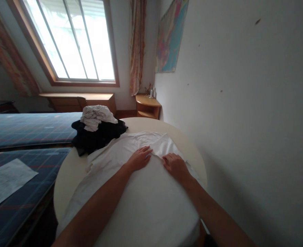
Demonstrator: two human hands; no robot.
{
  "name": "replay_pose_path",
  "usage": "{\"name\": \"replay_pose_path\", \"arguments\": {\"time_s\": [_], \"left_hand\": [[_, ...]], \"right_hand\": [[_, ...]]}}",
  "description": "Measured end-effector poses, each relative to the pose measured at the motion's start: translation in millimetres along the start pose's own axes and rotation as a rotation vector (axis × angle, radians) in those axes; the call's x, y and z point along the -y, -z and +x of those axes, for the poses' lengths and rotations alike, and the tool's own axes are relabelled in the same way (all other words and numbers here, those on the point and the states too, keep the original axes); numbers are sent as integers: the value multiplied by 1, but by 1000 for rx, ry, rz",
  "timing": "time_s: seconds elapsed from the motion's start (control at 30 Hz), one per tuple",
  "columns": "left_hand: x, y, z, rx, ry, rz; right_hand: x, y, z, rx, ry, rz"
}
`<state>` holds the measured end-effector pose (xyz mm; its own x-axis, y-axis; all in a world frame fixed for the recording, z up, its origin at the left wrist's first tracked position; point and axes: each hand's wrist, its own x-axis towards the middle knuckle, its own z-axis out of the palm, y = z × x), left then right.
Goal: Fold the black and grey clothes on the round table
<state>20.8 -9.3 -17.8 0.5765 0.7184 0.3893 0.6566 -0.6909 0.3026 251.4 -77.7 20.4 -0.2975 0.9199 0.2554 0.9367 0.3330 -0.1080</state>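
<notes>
A white T-shirt (pixel 151 199) lies spread over the round table (pixel 192 147), and its near end hangs toward me. My left hand (pixel 140 158) rests flat on the cloth near the shirt's upper part, fingers stretched out. To the right of it, my right hand (pixel 176 167) has its fingers bent and closed on the edge of a fold in the shirt. Wrinkles and a turned-over flap show just beyond both hands. At the table's far left is a heap of black clothing (pixel 102 135) with a crumpled whitish garment (pixel 97 115) on top.
A bed with a blue plaid mattress (pixel 33 128) stands on the left, with a sheet of paper (pixel 10 180) on its nearer part. A wooden desk (pixel 100 97) is under the window (pixel 74 41). A corner shelf (pixel 147 100) stands beside the right wall (pixel 244 103).
</notes>
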Motion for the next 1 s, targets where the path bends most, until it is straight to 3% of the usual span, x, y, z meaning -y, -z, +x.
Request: {"name": "replay_pose_path", "arguments": {"time_s": [0.43,0.6,0.8,1.0], "left_hand": [[0,2,6,30,63,27],[0,1,7,25,65,50],[-2,3,6,75,36,42],[-3,2,6,78,33,39]], "right_hand": [[-3,12,5,150,3,78],[-20,6,16,30,-12,84],[-44,-12,37,229,-206,7],[-45,-18,80,158,-263,-8]]}}
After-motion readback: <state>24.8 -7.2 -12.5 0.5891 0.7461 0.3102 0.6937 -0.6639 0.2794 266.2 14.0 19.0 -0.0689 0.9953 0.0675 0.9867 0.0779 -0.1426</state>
